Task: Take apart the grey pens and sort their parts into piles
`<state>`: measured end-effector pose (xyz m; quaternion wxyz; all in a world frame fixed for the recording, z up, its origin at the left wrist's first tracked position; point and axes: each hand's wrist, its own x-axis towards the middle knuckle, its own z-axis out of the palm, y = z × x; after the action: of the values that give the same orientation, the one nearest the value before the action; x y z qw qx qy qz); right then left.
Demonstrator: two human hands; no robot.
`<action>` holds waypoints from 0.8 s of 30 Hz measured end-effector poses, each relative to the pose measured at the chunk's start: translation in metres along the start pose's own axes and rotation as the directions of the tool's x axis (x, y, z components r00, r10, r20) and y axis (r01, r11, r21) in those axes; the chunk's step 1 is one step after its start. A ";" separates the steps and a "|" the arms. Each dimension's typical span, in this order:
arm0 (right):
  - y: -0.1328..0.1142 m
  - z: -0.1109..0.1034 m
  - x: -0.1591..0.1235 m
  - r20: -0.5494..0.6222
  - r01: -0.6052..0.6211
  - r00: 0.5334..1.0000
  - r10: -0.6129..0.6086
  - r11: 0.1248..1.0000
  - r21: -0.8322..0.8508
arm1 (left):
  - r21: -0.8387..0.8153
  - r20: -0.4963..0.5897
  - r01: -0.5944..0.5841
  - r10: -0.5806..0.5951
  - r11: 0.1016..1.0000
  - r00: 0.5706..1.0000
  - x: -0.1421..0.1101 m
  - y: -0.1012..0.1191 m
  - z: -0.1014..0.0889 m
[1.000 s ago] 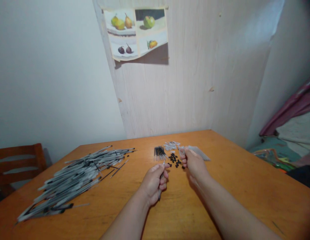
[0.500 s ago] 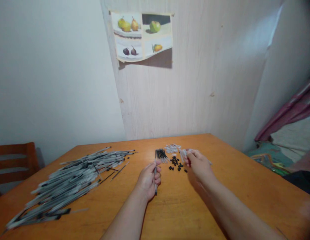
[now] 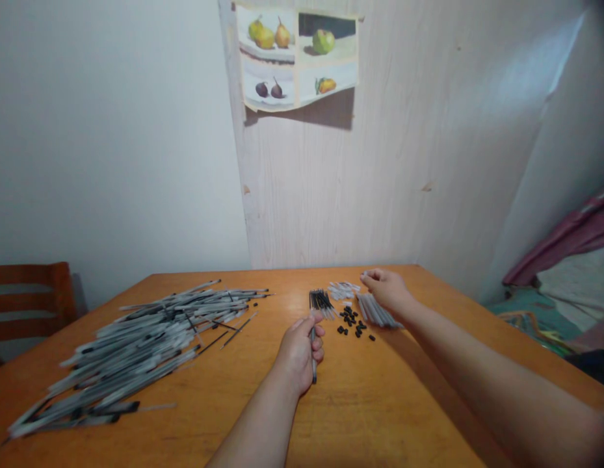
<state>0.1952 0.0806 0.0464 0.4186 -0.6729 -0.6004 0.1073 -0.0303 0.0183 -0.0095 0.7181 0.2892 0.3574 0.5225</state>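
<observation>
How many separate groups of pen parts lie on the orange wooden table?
5: large grey pen pile at left; black refill bundle, clear small pieces, black caps centre; grey barrels by right hand.

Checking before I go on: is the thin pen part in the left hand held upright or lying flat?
Roughly upright: the left hand fists around the pen part, whose ends stick out above and below.

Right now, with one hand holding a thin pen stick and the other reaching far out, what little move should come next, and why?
Probably the right hand should close on one clear tube and bring it back toward the left hand. The left hand is gripping a thin refill upright, while the right hand sits at the far end of the tube bundle. Whether it has already pinched one, I cannot tell.
</observation>
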 end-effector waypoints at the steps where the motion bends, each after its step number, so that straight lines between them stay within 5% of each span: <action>1: 0.006 0.002 0.009 0.011 0.000 1.000 0.000 0.999 -0.047 | 0.006 -0.005 -0.004 0.004 1.000 1.000 0.000 0.000 0.001; 9: 0.028 0.022 0.050 0.121 0.025 0.993 0.018 0.938 -0.346 | 0.017 -0.017 -0.012 0.013 1.000 1.000 0.001 -0.003 0.001; 24: 0.052 0.031 0.086 0.266 0.040 0.953 0.143 0.813 -0.580 | 0.029 -0.029 -0.004 0.005 1.000 1.000 0.000 -0.004 0.002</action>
<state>0.2344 0.1753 0.0217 0.0958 -0.7604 -0.6416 0.0308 -0.0268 0.0176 -0.0114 0.7074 0.2928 0.3745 0.5231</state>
